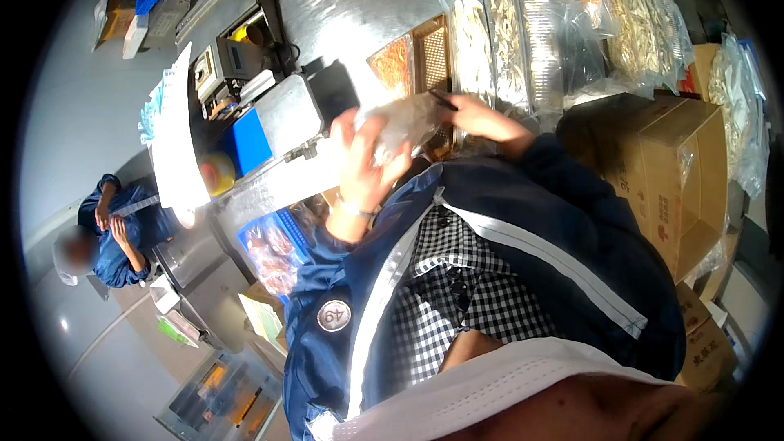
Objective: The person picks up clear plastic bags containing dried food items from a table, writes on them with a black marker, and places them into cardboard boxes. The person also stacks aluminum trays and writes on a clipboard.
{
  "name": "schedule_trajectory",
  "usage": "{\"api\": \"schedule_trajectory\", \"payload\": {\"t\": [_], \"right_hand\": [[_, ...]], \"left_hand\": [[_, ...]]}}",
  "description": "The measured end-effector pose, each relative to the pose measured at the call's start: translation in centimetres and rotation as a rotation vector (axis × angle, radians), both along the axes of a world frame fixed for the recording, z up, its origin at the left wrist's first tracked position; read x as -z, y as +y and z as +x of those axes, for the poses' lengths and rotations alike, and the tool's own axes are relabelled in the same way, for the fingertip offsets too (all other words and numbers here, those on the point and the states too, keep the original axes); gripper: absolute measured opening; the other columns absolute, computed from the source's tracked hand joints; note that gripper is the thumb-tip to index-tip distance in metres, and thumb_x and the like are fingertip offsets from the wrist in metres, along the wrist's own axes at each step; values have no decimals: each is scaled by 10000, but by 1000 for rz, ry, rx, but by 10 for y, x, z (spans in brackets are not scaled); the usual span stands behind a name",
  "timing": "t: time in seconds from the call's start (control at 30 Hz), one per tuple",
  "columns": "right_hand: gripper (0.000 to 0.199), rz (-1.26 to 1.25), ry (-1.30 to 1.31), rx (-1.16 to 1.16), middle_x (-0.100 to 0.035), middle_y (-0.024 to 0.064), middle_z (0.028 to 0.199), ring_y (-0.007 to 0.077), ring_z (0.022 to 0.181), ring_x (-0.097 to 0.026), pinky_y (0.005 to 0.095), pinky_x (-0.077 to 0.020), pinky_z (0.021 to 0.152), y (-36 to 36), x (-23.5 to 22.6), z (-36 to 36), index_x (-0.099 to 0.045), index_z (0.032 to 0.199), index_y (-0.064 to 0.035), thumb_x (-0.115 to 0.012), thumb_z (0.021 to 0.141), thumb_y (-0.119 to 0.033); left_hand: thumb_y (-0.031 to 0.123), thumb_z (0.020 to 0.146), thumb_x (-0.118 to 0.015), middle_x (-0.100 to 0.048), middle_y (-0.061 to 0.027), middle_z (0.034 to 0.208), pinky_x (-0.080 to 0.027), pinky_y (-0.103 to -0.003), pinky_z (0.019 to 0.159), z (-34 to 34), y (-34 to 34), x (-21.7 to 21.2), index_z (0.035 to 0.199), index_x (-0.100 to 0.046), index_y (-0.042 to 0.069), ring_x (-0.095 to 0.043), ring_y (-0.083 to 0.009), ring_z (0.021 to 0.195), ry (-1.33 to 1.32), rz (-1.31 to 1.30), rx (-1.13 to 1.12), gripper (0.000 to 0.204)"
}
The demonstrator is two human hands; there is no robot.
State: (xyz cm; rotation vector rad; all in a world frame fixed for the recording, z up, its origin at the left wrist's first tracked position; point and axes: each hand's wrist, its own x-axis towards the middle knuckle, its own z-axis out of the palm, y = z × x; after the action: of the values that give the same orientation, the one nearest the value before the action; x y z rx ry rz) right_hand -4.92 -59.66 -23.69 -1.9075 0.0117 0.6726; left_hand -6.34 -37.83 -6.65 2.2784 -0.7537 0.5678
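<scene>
A crumpled clear plastic bag (406, 121) is between my two hands above the table's near edge, a little blurred. My left hand (366, 162) curls its fingers over the bag's left side. On the other side, my right hand (480, 120) grips the bag's right edge with bent fingers; a small dark spot shows at its fingertips, too small to name. Just beyond the bag lie a tray of orange shreds (392, 68) and a gold-brown plastic tray (431, 47). To their right are clear packs of pale dried strips (472, 49).
A scale with a metal plate (287, 117) stands left of my hands, near a blue panel (246, 143). Cardboard boxes (653, 171) crowd my right side. A blue basket of packed goods (273, 249) sits at lower left. Another person (122, 233) is farther left.
</scene>
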Motion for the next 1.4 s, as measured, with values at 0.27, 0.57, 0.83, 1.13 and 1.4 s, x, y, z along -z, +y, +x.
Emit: {"api": "schedule_trajectory", "payload": {"t": [0.27,0.57,0.83,1.13,1.4], "right_hand": [[367,317,123,475,-684,96,937,178,807,-618,302,-486,710,-31,-24,36,-552,1240,3,-579,963,-236],[436,-12,-530,579,-700,167,1062,285,960,-680,383,-504,861,-34,-37,78,-593,1265,-40,-617,946,-335],[360,-206,-308,470,-683,237,936,413,917,-650,456,-497,786,-32,-12,126,-661,996,17,-606,915,-329],[237,-510,-396,268,-664,260,958,446,937,-634,497,-501,816,-19,0,139,-638,969,38,-602,817,-140],[324,-181,-329,522,-682,201,922,306,805,-637,400,-491,737,-57,-48,111,-599,1177,2,-576,917,-190]], "left_hand": [[373,784,-763,-621,-132,1030,-522,-399,796,135,-61,25,1110,-660,117,-633,-331,930,304,113,226,427],[570,830,-698,-699,-143,1088,-485,-351,899,210,-88,129,1237,-649,105,-629,-248,1042,1000,102,269,620],[704,964,-290,-617,-241,1263,-385,-386,1056,230,-91,184,1301,-604,28,-551,-339,1207,1200,159,201,819],[250,1023,-379,-677,-140,1020,-413,-470,959,212,-101,199,1123,-632,74,-614,-316,994,413,473,190,324],[371,997,-447,-527,-171,1340,-429,-448,1000,195,-122,214,1242,-569,77,-526,-347,1193,695,167,-51,402]]}}
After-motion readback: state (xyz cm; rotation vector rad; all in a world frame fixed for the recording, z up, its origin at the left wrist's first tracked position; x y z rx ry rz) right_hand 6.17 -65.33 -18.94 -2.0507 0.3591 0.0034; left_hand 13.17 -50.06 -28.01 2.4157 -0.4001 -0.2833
